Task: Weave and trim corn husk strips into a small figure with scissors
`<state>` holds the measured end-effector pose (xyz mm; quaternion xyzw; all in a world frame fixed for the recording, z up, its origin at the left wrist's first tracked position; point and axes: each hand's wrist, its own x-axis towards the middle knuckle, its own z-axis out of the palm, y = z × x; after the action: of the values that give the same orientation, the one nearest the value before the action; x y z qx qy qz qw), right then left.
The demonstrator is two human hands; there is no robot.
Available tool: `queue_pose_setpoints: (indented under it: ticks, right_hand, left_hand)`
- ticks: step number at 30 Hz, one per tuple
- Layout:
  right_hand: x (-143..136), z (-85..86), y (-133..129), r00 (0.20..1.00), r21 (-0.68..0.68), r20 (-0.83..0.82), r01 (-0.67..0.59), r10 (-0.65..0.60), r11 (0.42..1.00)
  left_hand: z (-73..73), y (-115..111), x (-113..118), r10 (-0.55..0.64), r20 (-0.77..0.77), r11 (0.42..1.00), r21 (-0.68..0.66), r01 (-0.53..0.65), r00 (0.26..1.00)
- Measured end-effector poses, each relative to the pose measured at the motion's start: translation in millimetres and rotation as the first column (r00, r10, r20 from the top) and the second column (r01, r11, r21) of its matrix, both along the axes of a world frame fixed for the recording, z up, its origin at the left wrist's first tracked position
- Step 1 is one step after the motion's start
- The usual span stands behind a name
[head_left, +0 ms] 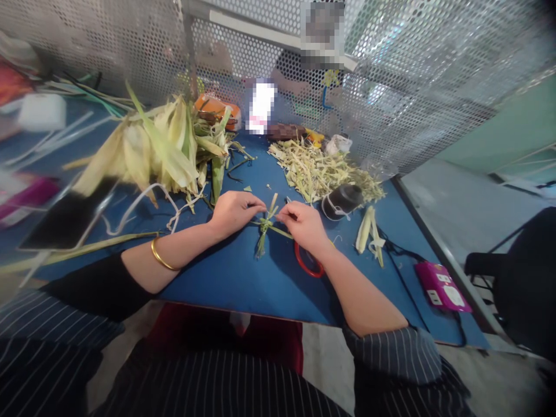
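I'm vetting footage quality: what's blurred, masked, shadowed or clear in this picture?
All in the head view: the white box at the left edge is smeared; pixel blocks cover a bright rectangle; left hand, right hand and knotted strips look fairly sharp; a soft shadow falls on the blue table; the upper right corner is dark.

The table [212, 284] is blue, the knotted husk piece [264, 225] at centre pale green. Corn husks [174, 150] at upper left run cream to yellow-green; the husk shreds [313, 171] are straw-yellow. The spool [350, 196] is charcoal, the looped handle [320, 271] red, the bracelet [158, 256] gold, the power strip [426, 273] magenta. White pinstripes line the dark sleeves [395, 353].
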<state>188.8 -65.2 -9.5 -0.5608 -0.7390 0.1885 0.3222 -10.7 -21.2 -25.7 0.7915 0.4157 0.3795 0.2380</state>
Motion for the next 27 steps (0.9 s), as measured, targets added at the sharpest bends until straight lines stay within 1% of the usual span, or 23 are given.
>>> queue_pose_setpoints:
  ticks: [2, 4, 6, 8, 9, 11, 13, 14, 16, 17, 18, 20, 21, 22, 23, 24, 27]
  right_hand:
    - [5.5, 1.9, 0.9, 0.995, 0.001, 0.102, -0.018, 0.018, 1.000]
    - [7.7, 5.0, 0.3, 0.996, -0.017, 0.088, -0.031, 0.032, 0.999]
    - [5.7, 9.1, -2.4, 0.996, 0.000, -0.020, -0.086, 0.086, 0.996]
    - [0.1, 13.1, -6.7, 0.972, 0.029, -0.153, -0.174, 0.176, 0.984]
    - [-3.3, 14.5, -9.0, 0.950, 0.028, -0.220, -0.221, 0.221, 0.975]
    - [-9.4, 15.5, -12.3, 0.886, -0.033, -0.373, -0.309, 0.275, 0.950]
    - [-13.0, 13.8, -13.1, 0.814, -0.120, -0.519, -0.370, 0.260, 0.921]
    - [-13.7, 12.4, -12.5, 0.792, -0.148, -0.564, -0.375, 0.233, 0.915]
    - [-13.4, 9.2, -10.2, 0.790, -0.170, -0.586, -0.335, 0.179, 0.927]
    - [-12.9, 7.9, -9.0, 0.802, -0.167, -0.576, -0.305, 0.158, 0.938]
    - [-12.3, 7.0, -7.9, 0.814, -0.164, -0.563, -0.280, 0.144, 0.946]
    - [-11.9, 6.1, -6.9, 0.832, -0.167, -0.538, -0.261, 0.134, 0.951]
    - [-12.0, 6.1, -6.9, 0.841, -0.170, -0.522, -0.261, 0.138, 0.950]
    - [-12.3, 6.3, -7.2, 0.851, -0.169, -0.504, -0.263, 0.146, 0.950]
    - [-12.7, 6.6, -7.7, 0.864, -0.167, -0.478, -0.265, 0.157, 0.950]
    - [-13.3, 7.0, -8.3, 0.878, -0.161, -0.448, -0.264, 0.168, 0.951]
    - [-15.1, 8.0, -10.5, 0.916, -0.146, -0.359, -0.245, 0.179, 0.959]
  left_hand:
    - [-0.9, 3.9, -2.8, 0.098, -0.039, 0.995, -0.011, -0.099, 0.994]
    - [-1.4, 6.8, -4.3, 0.161, -0.073, 0.987, -0.006, -0.162, 0.984]
    - [-1.4, 7.9, -4.4, 0.164, -0.087, 0.986, -0.003, -0.165, 0.983]
    - [-0.8, 8.0, -3.5, 0.155, -0.094, 0.987, -0.019, -0.157, 0.983]
    - [-0.3, 7.9, -3.0, 0.149, -0.100, 0.987, -0.038, -0.153, 0.984]
    - [0.8, 8.1, -2.2, 0.130, -0.099, 0.987, -0.086, -0.139, 0.987]
    - [2.4, 8.4, -1.5, 0.088, -0.056, 0.982, -0.164, -0.096, 0.995]
    - [3.6, 8.3, -1.2, 0.063, -0.003, 0.974, -0.218, -0.062, 0.998]
    - [7.3, 7.0, -0.2, 0.019, 0.180, 0.941, -0.337, 0.043, 0.984]
    - [9.8, 5.5, 0.5, 0.000, 0.291, 0.913, -0.390, 0.118, 0.957]
    - [12.6, 3.6, 1.3, -0.014, 0.406, 0.883, -0.425, 0.202, 0.914]
    - [18.0, -0.8, 3.0, -0.070, 0.552, 0.803, -0.463, 0.376, 0.831]
    - [20.2, -2.8, 3.6, -0.087, 0.579, 0.772, -0.475, 0.422, 0.810]
    - [21.6, -4.3, 4.2, -0.108, 0.580, 0.753, -0.483, 0.448, 0.807]
    - [22.1, -5.2, 4.6, -0.126, 0.567, 0.746, -0.487, 0.454, 0.814]
    - [21.9, -5.5, 4.8, -0.142, 0.542, 0.752, -0.485, 0.447, 0.828]
    - [17.9, -3.6, 4.8, -0.159, 0.449, 0.796, -0.469, 0.384, 0.879]
